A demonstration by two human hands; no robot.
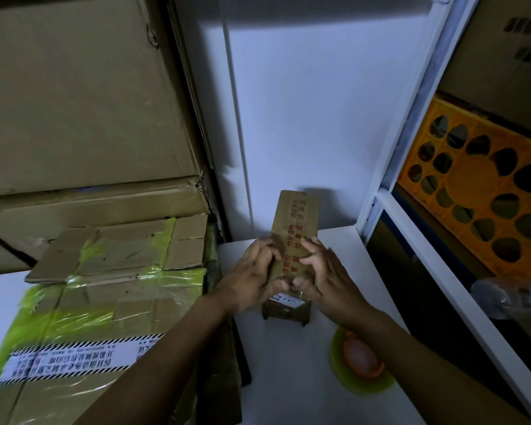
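Grip is two-handed: our left hand (252, 279) and right hand (327, 279) curl round the near end of the narrow taped box (295, 219), pinching its sides. From our hold its long axis runs toward 12 o'clock along the white table (288, 378); both hands sit equally near, big carton (89, 308) at 9 o'clock.

- Small carton (293, 228): brown, red printed characters.
- Large carton (83, 308): brown, yellow-green tape, black-and-white striped label.
- Crate (485, 191): orange, round holes.
- Bench (288, 378): white.
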